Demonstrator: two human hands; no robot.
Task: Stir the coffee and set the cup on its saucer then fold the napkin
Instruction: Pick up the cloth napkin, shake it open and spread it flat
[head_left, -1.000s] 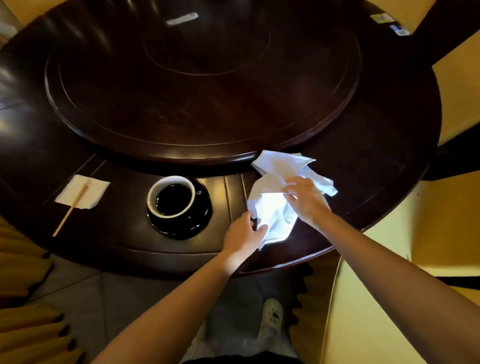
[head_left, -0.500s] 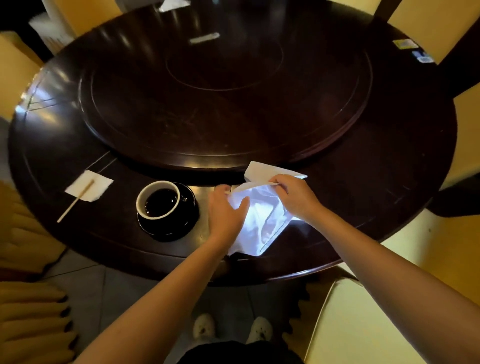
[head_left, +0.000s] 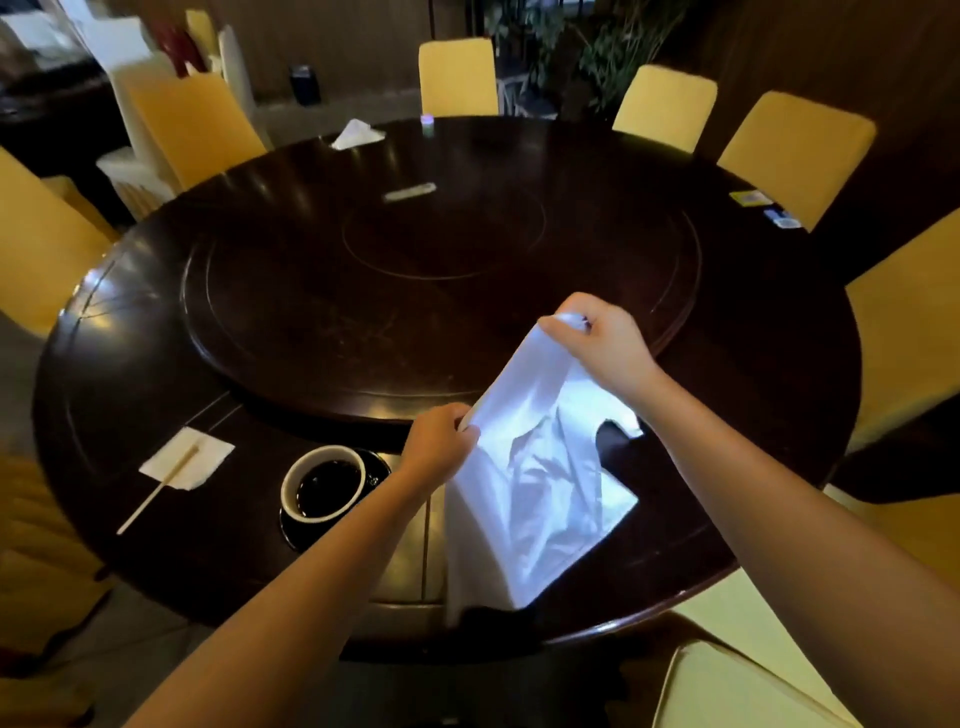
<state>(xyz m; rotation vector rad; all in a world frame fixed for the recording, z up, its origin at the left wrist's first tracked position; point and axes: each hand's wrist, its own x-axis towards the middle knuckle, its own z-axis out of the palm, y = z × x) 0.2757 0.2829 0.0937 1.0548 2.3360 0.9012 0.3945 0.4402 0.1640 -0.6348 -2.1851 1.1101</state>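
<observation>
Both my hands are up over the near edge of the table (head_left: 130, 395), holding 1 white napkin (head_left: 524, 493) spread between them. My left hand (head_left: 439, 441) is pinched closed on its near-left edge, just right of the cup. My right hand (head_left: 597, 343) is closed on the far top corner, raised higher & further out. The cloth hangs slack & creased from that top edge; its lower part drapes down to the table's near rim, w/ one corner sticking out to the right.

1 white cup (head_left: 323, 483) of dark coffee sits on 1 black saucer (head_left: 382, 470), near edge, left of my left hand. Further left: 1 small white paper square (head_left: 205, 457) w/ 1 thin wooden stir stick (head_left: 156, 491) lying across it, the stick's near end poking off onto the wood.

The table is round, dark wood, w/ 1 big raised turntable (head_left: 291, 291) in the middle. On the turntable, far side, 1 small pale strip (head_left: 409, 191); can't tell what it is. At the far rim, 1 more crumpled white tissue (head_left: 357, 134) & 1 tiny glowing thing (head_left: 427, 120), too small to ID.

Far right rim: 3 little cards or stickers (head_left: 750, 197), one yellowish, two bluish. Any print on them is too small to read. No other writing or brand legible anywhere.

Yellow chairs (head_left: 457, 78) around the table: I count about 8 in part or whole.
</observation>
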